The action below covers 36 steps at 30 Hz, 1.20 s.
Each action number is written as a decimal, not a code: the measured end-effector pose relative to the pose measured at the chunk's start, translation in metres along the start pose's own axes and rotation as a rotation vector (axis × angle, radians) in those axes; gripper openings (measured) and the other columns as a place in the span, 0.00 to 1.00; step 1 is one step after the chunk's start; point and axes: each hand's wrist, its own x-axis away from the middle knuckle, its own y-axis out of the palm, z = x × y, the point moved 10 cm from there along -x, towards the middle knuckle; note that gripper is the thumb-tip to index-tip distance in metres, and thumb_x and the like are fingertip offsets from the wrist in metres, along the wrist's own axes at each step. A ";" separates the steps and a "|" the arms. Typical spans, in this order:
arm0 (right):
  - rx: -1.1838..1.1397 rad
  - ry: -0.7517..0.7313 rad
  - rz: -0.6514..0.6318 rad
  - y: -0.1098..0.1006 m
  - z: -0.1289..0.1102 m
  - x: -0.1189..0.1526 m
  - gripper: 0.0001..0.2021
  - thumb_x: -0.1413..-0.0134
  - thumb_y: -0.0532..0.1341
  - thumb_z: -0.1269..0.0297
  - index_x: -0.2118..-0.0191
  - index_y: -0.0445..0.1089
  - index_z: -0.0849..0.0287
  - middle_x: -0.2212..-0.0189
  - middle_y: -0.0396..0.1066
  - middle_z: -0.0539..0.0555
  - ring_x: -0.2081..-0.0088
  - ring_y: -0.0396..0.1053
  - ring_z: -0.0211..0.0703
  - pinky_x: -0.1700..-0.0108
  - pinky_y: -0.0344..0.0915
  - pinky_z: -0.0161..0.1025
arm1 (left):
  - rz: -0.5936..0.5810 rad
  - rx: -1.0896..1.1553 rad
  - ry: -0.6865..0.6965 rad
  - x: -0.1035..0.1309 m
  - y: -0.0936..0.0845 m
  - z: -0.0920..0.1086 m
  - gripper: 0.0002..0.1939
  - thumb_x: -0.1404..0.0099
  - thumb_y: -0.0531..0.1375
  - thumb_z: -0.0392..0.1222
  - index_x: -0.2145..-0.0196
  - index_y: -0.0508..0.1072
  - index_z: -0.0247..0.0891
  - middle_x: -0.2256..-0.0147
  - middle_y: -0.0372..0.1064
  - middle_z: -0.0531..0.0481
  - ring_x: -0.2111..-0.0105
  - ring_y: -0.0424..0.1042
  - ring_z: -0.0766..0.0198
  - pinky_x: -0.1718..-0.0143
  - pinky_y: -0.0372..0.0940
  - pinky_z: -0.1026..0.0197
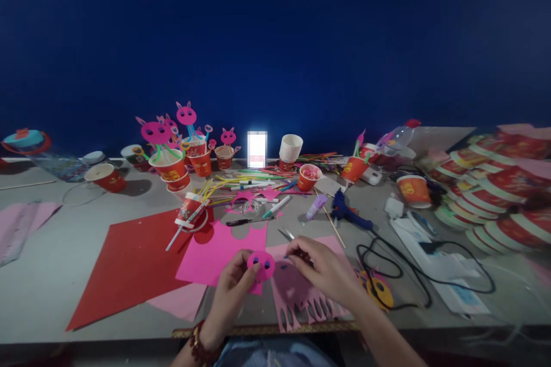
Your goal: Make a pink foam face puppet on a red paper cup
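Observation:
My left hand pinches a round pink paper face with two dark oval eyes, thumb laid across its front. To its right, my right hand has its fingers closed together; whatever is at the fingertips is too small to make out. Beneath the right hand lies a light pink paper sheet with a row of cut-out slots along its near edge. A bright pink sheet with round cutouts lies behind and left of the face. Scissor tips show just beyond my right hand.
Red card lies on the left. Paper cups with pink pig faces stand at the back left. Markers, a purple glue stick and a blue glue gun lie beyond. A cable, power strip and stacked cups occupy the right.

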 end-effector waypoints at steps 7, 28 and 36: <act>-0.059 -0.180 -0.001 -0.001 -0.029 -0.008 0.08 0.37 0.55 0.74 0.60 0.68 0.55 0.63 0.70 0.52 0.60 0.68 0.43 0.57 0.62 0.37 | -0.330 -0.318 0.239 0.012 0.034 0.042 0.05 0.31 0.59 0.40 0.65 0.72 0.38 0.45 0.66 0.37 0.48 0.69 0.52 0.47 0.63 0.51; -0.506 -0.097 0.049 -0.003 -0.030 -0.013 0.03 0.43 0.61 0.69 0.62 0.70 0.58 0.68 0.69 0.50 0.66 0.67 0.38 0.64 0.64 0.33 | -0.164 0.104 0.098 0.005 0.029 0.033 0.09 0.35 0.64 0.42 0.70 0.69 0.37 0.63 0.72 0.46 0.64 0.70 0.62 0.63 0.65 0.63; -0.532 -0.069 -0.006 -0.001 -0.029 -0.015 0.03 0.44 0.61 0.69 0.63 0.70 0.59 0.69 0.68 0.50 0.67 0.66 0.38 0.64 0.64 0.33 | -0.197 0.110 0.097 0.007 0.032 0.032 0.09 0.35 0.63 0.41 0.70 0.67 0.38 0.65 0.69 0.48 0.66 0.67 0.64 0.64 0.63 0.64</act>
